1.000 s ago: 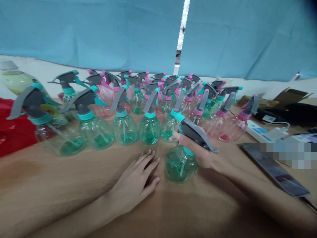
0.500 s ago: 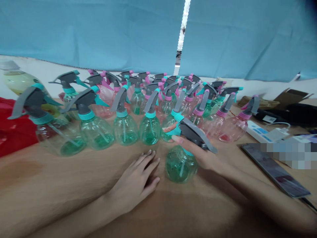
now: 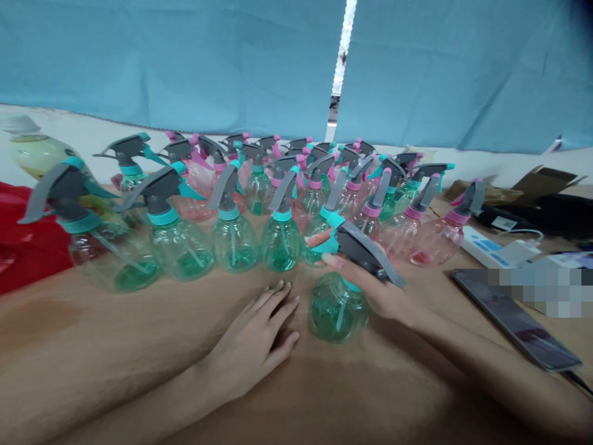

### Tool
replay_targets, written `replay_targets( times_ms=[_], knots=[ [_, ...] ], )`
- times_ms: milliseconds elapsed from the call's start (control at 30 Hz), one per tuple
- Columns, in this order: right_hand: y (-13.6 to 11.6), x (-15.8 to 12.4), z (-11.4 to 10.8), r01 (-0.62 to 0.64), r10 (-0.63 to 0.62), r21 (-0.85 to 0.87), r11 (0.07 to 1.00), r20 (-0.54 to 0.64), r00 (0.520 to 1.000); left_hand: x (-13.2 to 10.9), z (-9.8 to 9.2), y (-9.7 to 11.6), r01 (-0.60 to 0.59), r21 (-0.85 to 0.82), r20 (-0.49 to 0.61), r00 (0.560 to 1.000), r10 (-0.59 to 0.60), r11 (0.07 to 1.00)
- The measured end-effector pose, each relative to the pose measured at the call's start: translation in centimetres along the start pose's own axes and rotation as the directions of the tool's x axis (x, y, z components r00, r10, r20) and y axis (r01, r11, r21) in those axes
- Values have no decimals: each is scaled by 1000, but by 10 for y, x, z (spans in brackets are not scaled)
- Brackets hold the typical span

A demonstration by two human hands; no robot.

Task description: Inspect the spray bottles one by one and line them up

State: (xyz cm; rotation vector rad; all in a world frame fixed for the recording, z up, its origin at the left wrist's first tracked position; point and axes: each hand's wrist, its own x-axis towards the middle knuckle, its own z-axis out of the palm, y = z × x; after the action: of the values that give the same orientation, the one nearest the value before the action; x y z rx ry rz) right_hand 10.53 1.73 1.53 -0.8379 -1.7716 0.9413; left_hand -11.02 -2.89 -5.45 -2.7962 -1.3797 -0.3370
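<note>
My right hand (image 3: 365, 281) is wrapped around the neck of a green spray bottle (image 3: 337, 312), under its grey and turquoise trigger head. The bottle stands close to upright at the front, its nozzle turned left and away from me. Palm down on the wooden table (image 3: 152, 352), my left hand (image 3: 254, 327) rests with fingers stretched out, just left of that bottle and not touching it. A front row of green spray bottles stands behind my hands, among them one green bottle (image 3: 280, 244) straight beyond my left fingertips. Pink spray bottles (image 3: 435, 238) stand toward the right.
Several more green and pink spray bottles crowd the back, before a blue curtain (image 3: 185, 62). On the right lie a phone (image 3: 514, 318), a white power strip (image 3: 486, 247) and an opened cardboard box (image 3: 544, 184). At left are a red bag (image 3: 32, 241) and a yellowish bottle (image 3: 39, 154).
</note>
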Motion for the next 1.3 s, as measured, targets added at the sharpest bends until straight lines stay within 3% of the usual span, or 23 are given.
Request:
replay_targets(
  times_ms=[700, 1300],
  knots=[
    [-1, 1, 2, 28, -27, 85, 996, -10, 1000, -1, 0, -1, 4, -23, -7, 1000, -4, 1000],
    [1, 1, -1, 30, -29, -22, 999, 19, 999, -1, 0, 0, -3, -13, -7, 1000, 3, 1000]
  ],
)
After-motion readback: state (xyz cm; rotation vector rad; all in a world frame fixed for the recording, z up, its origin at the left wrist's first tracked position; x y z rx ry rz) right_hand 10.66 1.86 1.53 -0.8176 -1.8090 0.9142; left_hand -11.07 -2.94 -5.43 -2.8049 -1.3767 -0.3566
